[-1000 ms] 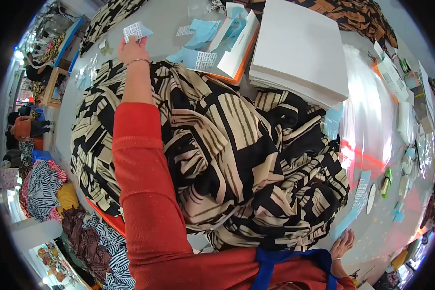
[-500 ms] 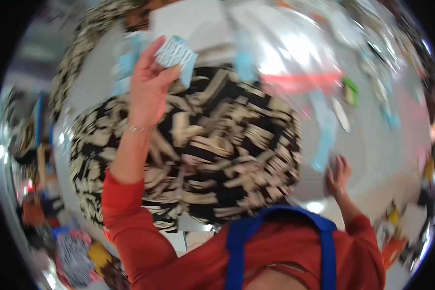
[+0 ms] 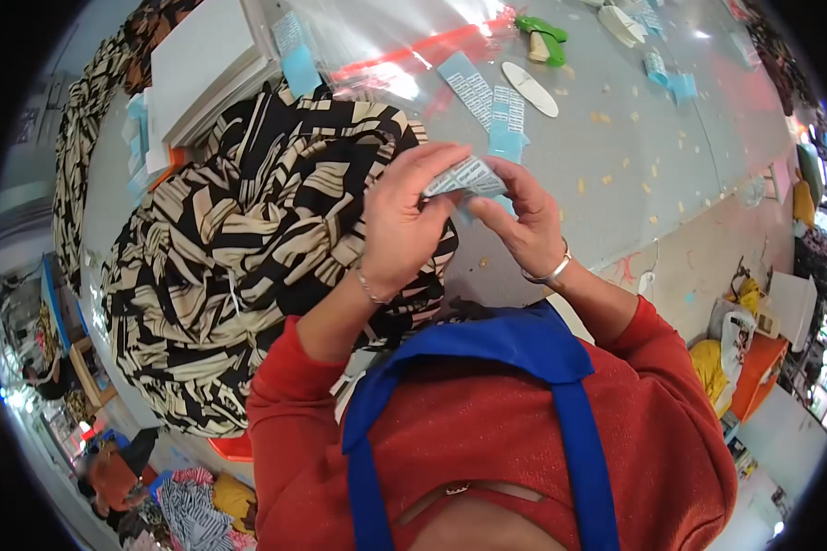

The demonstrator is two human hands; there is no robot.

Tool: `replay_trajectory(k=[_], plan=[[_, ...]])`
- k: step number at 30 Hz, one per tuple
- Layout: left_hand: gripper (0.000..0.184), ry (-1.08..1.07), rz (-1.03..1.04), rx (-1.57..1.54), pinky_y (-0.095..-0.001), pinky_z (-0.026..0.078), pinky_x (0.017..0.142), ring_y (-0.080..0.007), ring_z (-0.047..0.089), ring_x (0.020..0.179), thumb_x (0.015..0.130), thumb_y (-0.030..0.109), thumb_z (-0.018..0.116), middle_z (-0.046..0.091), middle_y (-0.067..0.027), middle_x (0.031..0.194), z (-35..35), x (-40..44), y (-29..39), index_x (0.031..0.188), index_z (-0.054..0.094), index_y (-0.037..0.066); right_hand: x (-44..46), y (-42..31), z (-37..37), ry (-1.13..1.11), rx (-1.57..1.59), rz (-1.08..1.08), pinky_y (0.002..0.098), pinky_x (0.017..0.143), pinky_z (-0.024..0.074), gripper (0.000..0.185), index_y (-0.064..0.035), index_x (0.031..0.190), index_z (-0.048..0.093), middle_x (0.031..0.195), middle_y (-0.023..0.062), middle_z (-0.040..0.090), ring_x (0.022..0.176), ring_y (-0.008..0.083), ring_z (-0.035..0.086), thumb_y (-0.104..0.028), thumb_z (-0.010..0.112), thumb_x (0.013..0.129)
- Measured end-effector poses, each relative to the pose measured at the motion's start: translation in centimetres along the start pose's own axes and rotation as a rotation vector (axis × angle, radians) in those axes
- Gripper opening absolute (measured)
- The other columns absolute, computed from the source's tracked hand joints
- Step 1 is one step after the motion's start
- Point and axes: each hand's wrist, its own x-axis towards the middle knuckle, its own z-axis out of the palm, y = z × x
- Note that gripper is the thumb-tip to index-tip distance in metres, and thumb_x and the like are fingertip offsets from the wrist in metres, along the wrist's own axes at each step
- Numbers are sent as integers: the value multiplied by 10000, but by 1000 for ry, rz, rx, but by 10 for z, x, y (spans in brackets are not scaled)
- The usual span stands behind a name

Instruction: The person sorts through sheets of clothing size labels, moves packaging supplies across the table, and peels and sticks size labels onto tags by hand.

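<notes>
Between my two hands, a folded bluish-white printed label (image 3: 469,177) is held up in front of my chest. My left hand (image 3: 402,220) pinches it from the left, fingers bent over its top. At the other end, my right hand (image 3: 530,219) has its thumb and curled fingers on it; a light-blue part shows there. Just beyond my hands lie blue printed label strips (image 3: 505,124) on the grey table (image 3: 606,165). A heap of black and beige patterned fabric (image 3: 266,239) spreads to the left, touching or passing behind my left hand.
A white oval piece (image 3: 530,89) and a green-handled tool (image 3: 544,41) sit past the strips. At the upper left stands a stack of white sheets or card (image 3: 207,69). Clear plastic with a red strip (image 3: 423,46) lies along the far side. Bags (image 3: 726,344) stand at the right.
My left hand has come down and right from above the fabric, still with the label. My right hand has left the table and joined it at the label. The view has shifted.
</notes>
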Motion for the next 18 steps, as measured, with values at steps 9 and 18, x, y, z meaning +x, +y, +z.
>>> replay_trajectory(k=[9,18], plan=[[533,266,-371,-879,-333,446,961,-239,503,1161,849,-52,531,442,-150,1315,15,-24,13,1352,363,2,5,3,1,76,366,177,201,691,475,435,14,1190,529,956,43,644,804,63,573,-55,716,803],[409,394,-366,-849,-398,380,1046,-256,472,1223,944,47,400,476,-169,1327,11,-36,18,1346,391,-35,-4,14,1,-277,700,573,240,743,508,392,18,1156,568,970,55,672,815,97,621,-36,709,794]])
